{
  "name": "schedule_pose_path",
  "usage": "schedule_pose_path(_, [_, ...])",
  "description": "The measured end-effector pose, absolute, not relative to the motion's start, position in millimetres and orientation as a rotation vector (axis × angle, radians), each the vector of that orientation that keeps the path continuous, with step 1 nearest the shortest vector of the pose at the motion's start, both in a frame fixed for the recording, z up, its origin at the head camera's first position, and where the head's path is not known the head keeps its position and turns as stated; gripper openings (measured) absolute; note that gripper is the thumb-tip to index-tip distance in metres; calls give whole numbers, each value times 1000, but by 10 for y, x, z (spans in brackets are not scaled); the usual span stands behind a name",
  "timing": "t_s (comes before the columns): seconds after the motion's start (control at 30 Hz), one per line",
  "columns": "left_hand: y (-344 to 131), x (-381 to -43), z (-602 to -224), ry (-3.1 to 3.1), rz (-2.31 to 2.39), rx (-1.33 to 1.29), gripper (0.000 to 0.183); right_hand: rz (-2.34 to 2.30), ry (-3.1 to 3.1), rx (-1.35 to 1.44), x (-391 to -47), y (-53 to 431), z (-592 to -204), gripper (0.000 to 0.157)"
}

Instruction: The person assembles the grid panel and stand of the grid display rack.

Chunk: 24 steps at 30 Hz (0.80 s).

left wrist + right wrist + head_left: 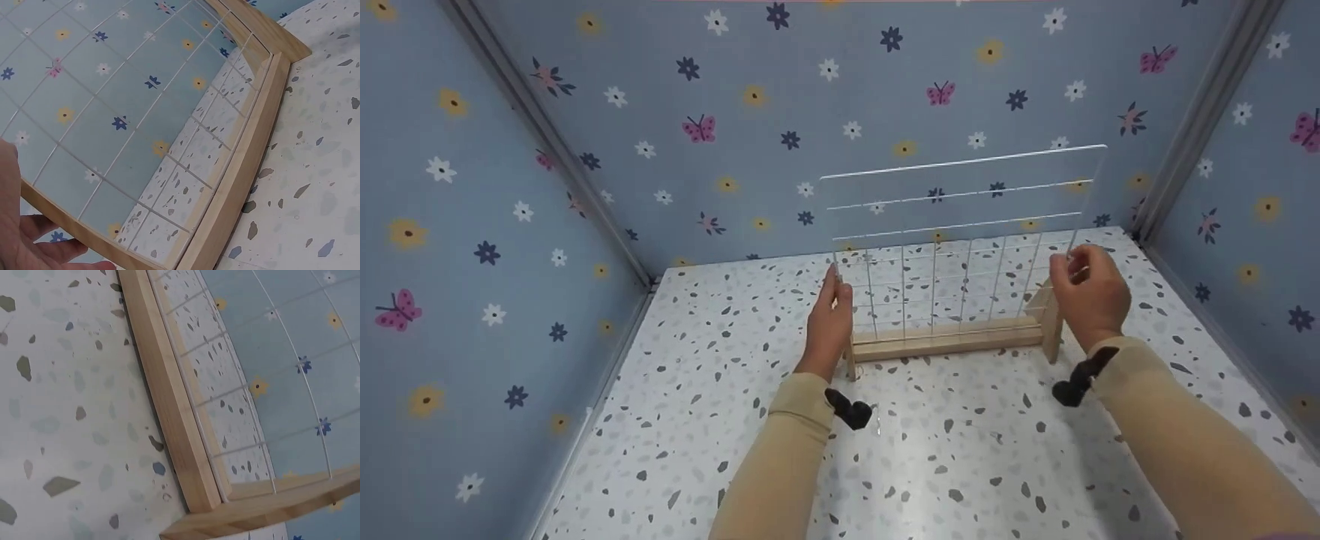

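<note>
A white wire grid panel [934, 277] stands upright in a pale wooden frame [949, 343], which has a bottom bar and a side piece at each end. My left hand [829, 322] holds the left edge, its thumb and index finger near the wire. In the left wrist view, its fingers [59, 250] lie along the outside of the wooden side piece [62, 220]. At the right edge, the curled fingers of my right hand [1091, 292] pinch the wire just above the other side piece [1051, 330]. That hand is out of sight in the right wrist view.
The frame stands on a white speckled tabletop [720, 420]. Blue panels with flowers and butterflies rise behind it [780, 97] and at both sides. Grey metal strips [547, 127] run along the corners. Dark straps [851, 411] sit on both sleeved wrists.
</note>
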<state>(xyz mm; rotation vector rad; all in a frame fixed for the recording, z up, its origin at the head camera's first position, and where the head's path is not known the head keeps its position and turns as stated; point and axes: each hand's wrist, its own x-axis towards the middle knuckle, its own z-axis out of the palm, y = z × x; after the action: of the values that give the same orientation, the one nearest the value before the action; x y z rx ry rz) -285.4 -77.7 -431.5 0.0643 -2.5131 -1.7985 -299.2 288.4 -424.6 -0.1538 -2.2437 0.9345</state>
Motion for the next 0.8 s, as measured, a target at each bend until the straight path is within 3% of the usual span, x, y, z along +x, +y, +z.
schedule_pose_path(0.43, [-739, -2861, -4213, -2825, -1119, 149, 63, 1005, -2719, -101, -3033, 3182, -4205, 95])
schedule_pose_path(0.8, [-685, -2873, -4221, -2892, -848, 268, 69, 1027, -2795, -105, -3011, 3127, -4321, 105])
